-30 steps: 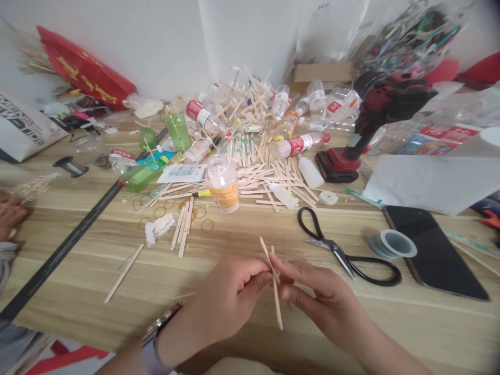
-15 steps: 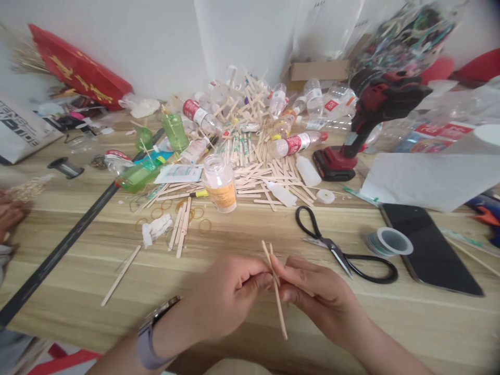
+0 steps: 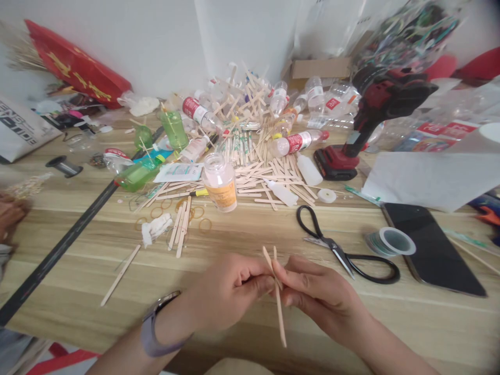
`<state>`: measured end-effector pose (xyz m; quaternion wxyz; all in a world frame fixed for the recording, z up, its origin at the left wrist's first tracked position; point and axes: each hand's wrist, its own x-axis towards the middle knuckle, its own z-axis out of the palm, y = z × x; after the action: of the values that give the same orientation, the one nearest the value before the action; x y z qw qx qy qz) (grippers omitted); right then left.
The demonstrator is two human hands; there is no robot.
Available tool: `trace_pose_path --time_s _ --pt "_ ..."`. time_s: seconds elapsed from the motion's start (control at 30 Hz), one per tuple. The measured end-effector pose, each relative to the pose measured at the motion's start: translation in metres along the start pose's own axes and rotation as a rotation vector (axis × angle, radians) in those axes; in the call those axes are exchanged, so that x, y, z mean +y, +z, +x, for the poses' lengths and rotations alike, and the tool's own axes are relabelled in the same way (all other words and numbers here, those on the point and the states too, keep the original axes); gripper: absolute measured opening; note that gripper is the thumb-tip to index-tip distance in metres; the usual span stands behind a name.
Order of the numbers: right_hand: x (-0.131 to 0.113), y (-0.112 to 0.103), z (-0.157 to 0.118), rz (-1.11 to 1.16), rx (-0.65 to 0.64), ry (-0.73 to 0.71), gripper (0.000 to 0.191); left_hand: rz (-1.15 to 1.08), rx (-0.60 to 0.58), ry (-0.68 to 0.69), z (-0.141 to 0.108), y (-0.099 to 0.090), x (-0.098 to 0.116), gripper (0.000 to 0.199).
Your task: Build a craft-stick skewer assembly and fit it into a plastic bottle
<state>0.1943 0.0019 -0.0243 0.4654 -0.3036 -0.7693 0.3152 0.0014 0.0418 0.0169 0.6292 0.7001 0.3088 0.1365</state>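
Observation:
Two wooden craft sticks (image 3: 280, 317) cross each other between my hands, above the front of the table. My left hand (image 3: 238, 289), with a watch on its wrist, pinches them near the crossing from the left. From the right, my right hand (image 3: 322, 294) presses thumb and forefinger on the same spot. The fingers hide most of the crossing and the second stick. Black-handled scissors (image 3: 334, 250) lie partly spread to the right of my hands. To the left, several craft sticks (image 3: 180, 226) lie beside rubber bands (image 3: 205, 224) and a crumpled white tissue (image 3: 156, 229).
A jar (image 3: 221, 187) stands mid-table before a heap of craft sticks and plastic bottles (image 3: 297, 143). At right are a cordless drill (image 3: 365, 125), a spool (image 3: 394, 241) and a phone (image 3: 433, 250). Another person's hand (image 3: 11, 213) is at the left edge.
My hands and the crossed sticks have shifted slightly down and to the right in view. The grip on the sticks looks much the same.

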Motion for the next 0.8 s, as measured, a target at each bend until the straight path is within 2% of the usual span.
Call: trace_pose_path --time_s 0.2,0.4,0.5,0.67,0.8 --pt "0.0 0.001 -0.001 -0.002 0.002 0.011 0.052 -0.017 -0.01 0.0 0.0 0.001 -0.003 0.03" --pt "0.006 0.003 -0.003 0.021 0.037 0.017 0.048 0.09 0.032 0.068 0.001 0.001 -0.005 0.031" --pt "0.006 0.006 -0.005 0.082 0.039 0.075 0.047 0.152 0.032 0.085 0.0 0.001 -0.005 0.031" --pt "0.006 0.013 -0.011 0.181 0.12 0.225 0.044 0.309 0.123 0.096 -0.002 0.006 -0.003 0.04" --pt "0.005 0.014 -0.009 0.187 0.144 0.232 0.042 0.414 0.144 0.115 -0.001 0.008 -0.002 0.038"
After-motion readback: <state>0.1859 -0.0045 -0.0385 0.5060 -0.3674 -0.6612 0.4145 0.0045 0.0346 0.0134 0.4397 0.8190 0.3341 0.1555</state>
